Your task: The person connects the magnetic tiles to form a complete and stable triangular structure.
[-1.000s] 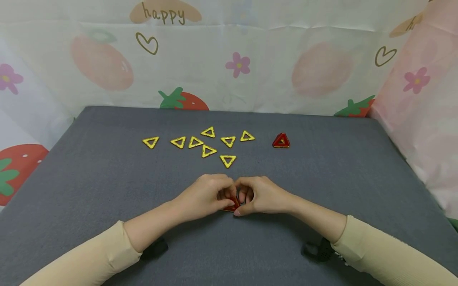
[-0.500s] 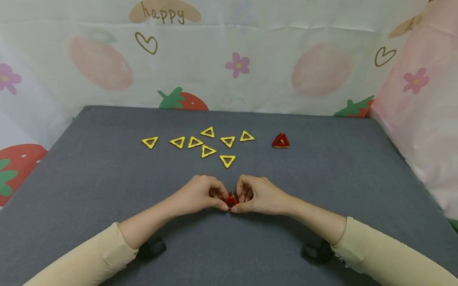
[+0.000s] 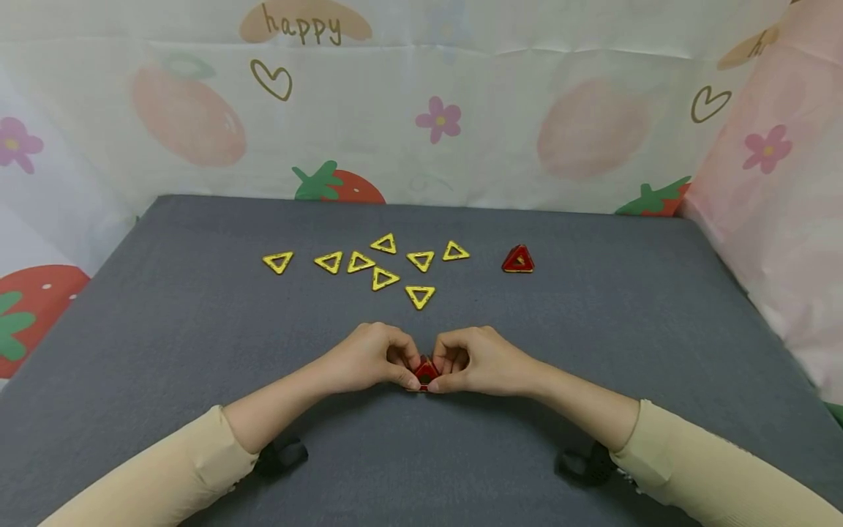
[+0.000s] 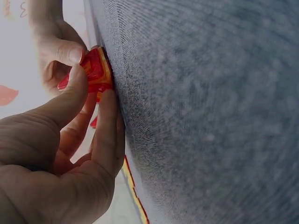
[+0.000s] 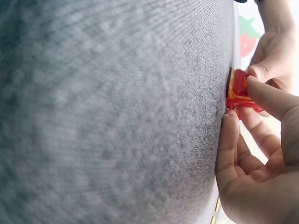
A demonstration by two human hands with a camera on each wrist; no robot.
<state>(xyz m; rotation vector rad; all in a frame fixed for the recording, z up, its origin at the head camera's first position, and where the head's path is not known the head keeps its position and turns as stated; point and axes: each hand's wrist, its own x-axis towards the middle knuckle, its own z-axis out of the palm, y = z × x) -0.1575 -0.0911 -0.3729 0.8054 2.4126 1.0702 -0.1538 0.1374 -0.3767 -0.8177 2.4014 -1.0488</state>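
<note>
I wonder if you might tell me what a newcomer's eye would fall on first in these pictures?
Probably the small red piece that the left hand and right hand both hold, low in the middle of the head view. Next, the eight yellow triangles scattered beyond it on the gray tabletop, with a red triangular piece to their right. Behind stands a brightly printed backdrop.

A dark grey, cloth-covered, flat-topped table (image 3: 421,468) spreads from the centre down to six o'clock. Behind it, at twelve, hangs a white, creased fabric backdrop (image 3: 494,165) bearing a pink five-petalled flower (image 3: 448,113); brown cursive "happy" lettering (image 3: 303,28) sits at eleven. A pale pink, sloping fabric side panel (image 3: 784,241) stands near three, a red printed strawberry (image 3: 49,300) near nine. The light is soft.
</note>
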